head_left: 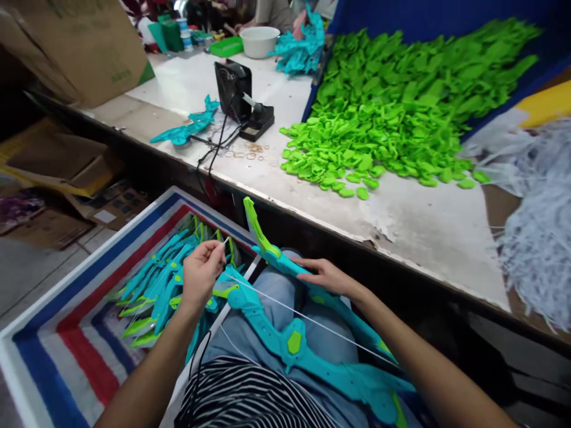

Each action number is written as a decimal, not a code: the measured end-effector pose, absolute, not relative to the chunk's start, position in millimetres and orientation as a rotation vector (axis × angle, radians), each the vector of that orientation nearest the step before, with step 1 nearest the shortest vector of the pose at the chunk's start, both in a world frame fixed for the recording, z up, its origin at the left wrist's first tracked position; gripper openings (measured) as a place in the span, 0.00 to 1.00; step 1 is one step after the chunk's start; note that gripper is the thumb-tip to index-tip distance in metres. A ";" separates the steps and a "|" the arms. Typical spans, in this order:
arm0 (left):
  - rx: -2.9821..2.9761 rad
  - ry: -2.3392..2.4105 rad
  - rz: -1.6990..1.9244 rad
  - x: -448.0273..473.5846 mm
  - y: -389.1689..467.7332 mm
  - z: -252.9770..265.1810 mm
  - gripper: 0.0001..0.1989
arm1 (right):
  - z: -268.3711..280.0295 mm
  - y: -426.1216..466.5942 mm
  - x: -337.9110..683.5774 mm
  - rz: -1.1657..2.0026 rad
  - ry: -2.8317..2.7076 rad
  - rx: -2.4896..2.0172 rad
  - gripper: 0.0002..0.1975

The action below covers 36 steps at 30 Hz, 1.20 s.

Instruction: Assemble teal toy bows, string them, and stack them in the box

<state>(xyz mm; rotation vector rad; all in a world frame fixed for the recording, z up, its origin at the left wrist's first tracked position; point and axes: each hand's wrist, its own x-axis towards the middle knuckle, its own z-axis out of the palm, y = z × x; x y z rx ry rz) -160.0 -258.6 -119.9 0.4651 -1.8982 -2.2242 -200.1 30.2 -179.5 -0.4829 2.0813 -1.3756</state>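
My left hand (203,267) pinches a short bit of white string between thumb and fingertips, above the tray's edge. My right hand (328,276) holds a teal toy bow (285,263) with a bright green tip, fingers along its far side and thumb on the near side. That bow lies over my lap, and its far end runs under my right forearm. Closer to me, a second teal toy bow (263,324) with a green middle piece rests across my thighs. A taut white string (307,318) stretches along it. Several finished-looking bows (165,279) lie stacked in the tray at left.
The striped tray (87,333) stands left of my legs. On the workbench (214,156) are a small black fan (232,89), rubber bands (252,150), teal parts (190,126) and a green heap of pieces (392,113). White strings (539,238) hang at right. A carton (80,53) sits at left.
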 end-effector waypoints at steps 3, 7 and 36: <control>0.377 -2.036 -2.131 -186.6 -257.8 -121.0 0.11 | -184.5 27.7 -199.3 -1.390 2.056 -0.424 0.29; 0.240 -2.166 -1.979 -220.0 -251.7 -117.8 0.08 | -185.4 28.2 -197.8 -1.372 2.065 -0.393 0.32; 0.020 -2.145 -2.466 -232.4 -236.7 -99.5 0.18 | -142.3 0.0 -208.0 -1.112 2.861 -0.680 0.19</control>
